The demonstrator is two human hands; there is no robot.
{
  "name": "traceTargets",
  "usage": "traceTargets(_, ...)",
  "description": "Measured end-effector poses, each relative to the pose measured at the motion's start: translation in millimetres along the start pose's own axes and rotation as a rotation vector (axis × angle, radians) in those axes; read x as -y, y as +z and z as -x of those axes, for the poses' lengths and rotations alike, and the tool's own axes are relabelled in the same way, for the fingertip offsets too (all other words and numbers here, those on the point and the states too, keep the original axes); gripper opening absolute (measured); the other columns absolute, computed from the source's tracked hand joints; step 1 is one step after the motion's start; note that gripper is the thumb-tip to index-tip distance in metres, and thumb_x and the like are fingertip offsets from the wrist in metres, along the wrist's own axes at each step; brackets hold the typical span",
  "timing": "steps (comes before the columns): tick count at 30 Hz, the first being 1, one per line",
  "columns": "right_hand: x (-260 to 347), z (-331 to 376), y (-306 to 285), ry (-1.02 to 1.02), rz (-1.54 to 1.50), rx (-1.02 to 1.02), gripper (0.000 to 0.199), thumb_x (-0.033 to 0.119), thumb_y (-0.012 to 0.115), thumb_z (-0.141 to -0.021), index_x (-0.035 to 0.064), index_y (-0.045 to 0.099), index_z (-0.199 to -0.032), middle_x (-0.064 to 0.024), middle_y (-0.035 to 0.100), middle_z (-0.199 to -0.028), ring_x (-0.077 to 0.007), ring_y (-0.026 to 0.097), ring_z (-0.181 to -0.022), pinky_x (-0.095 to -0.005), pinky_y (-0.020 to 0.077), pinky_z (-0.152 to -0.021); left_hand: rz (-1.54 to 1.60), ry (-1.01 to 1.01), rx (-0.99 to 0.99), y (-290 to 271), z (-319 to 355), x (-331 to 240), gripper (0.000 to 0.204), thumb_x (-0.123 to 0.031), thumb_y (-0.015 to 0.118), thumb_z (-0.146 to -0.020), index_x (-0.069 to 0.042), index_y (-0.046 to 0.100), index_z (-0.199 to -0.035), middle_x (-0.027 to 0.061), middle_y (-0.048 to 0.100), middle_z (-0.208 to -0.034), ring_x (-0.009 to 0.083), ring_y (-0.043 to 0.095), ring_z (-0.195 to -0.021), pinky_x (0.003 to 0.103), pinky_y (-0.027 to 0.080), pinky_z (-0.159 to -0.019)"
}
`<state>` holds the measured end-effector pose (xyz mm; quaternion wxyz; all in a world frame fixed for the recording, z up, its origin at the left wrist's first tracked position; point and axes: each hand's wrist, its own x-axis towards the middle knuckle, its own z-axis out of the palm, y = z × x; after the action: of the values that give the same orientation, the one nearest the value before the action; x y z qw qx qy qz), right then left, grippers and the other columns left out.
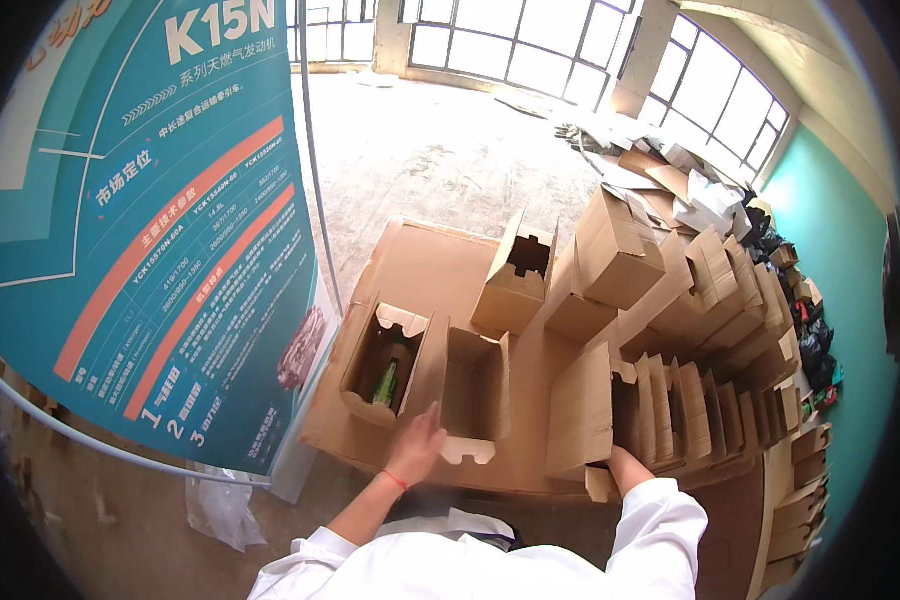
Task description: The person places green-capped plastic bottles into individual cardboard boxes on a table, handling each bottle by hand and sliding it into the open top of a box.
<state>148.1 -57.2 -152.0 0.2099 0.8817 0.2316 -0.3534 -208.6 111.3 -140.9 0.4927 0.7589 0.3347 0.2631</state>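
Note:
My left hand (418, 443) is at the near left corner of an open cardboard box (477, 395), beside its flap, fingers stretched forward and apart. To its left stands another open cardboard box (350, 395), with a green glass bottle (386, 383) inside. My right hand (625, 468) reaches to the near side of a cardboard box (579, 415) with raised flaps, at the front of a row. Its fingers are hidden by the cardboard, so their grip does not show.
Several open boxes (710, 415) stand packed in rows on the right of the cardboard-covered table (420, 265). Another open box (505, 295) stands behind. A tall teal banner (170, 250) rises close on the left. Loose cardboard and bags (715, 200) are heaped along the far right wall.

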Motion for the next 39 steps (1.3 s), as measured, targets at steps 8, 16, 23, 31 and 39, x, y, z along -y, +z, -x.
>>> traceTargets(8, -23.2, -7.3, 12.4, -0.163, 0.044, -0.332, 0.047, 0.022, 0.064, -0.082, 0.0003, 0.057, -0.123, -0.0234, 0.063, -0.103, -0.0354, 0.065, -0.098, -0.0438, 0.0535, -0.083, 0.011, -0.064, 0.061, -1.7, 0.8, 1.5, 0.065, -0.029, 0.053, -0.094, -0.001, 0.028, -0.147, 0.0257, 0.047, -0.135, 0.0390, 0.045, -0.126, 0.042, 0.035, -0.106)
traceTargets(16, -40.8, 93.3, -62.1, -0.311, -0.030, -0.815, 0.066, 0.033, 0.076, -0.068, 0.0076, 0.057, -0.126, -0.0215, 0.063, -0.097, -0.0368, 0.063, -0.097, -0.0450, 0.0519, -0.082, 0.050, -0.057, -0.055, 5.8, -7.0, 9.6, 0.074, -0.025, 0.059, -0.094, -0.009, 0.016, -0.153, 0.0228, 0.047, -0.136, 0.0294, 0.053, -0.119, 0.035, 0.048, -0.095)
traceTargets(23, -77.7, 197.9, -73.5, -0.485, -1.044, -0.878, 0.064, 0.026, 0.069, -0.073, -0.0011, 0.055, -0.130, -0.0143, 0.068, -0.105, -0.0221, 0.069, -0.088, -0.0315, 0.0550, -0.075, 0.076, -0.125, -0.030, -3.0, -6.0, -11.0, 0.079, -0.028, 0.059, -0.092, -0.011, 0.013, -0.154, 0.0244, 0.041, -0.143, 0.0324, 0.043, -0.133, 0.038, 0.036, -0.107)
traceTargets(31, 43.1, 206.6, -79.2, -1.082, -0.836, -0.800, 0.064, 0.026, 0.070, -0.072, 0.0038, 0.057, -0.131, -0.0163, 0.067, -0.113, -0.0236, 0.068, -0.096, -0.0345, 0.0539, -0.083, 0.061, 0.014, -0.080, 7.7, -10.7, 9.9, 0.076, -0.012, 0.058, -0.089, -0.009, 0.017, -0.153, 0.0230, 0.041, -0.144, 0.0304, 0.041, -0.134, 0.035, 0.034, -0.109)
traceTargets(39, 219.0, 139.4, -24.8, -0.817, 0.185, -1.111, 0.055, 0.032, 0.071, -0.072, 0.0000, 0.059, -0.114, -0.0148, 0.062, -0.091, -0.0266, 0.063, -0.084, -0.0353, 0.0530, -0.068, 0.107, -0.073, 0.047, -0.2, -13.0, -54.2, 0.062, -0.009, 0.056, -0.085, -0.001, 0.033, -0.141, 0.0238, 0.055, -0.127, 0.0345, 0.052, -0.121, 0.037, 0.041, -0.102)
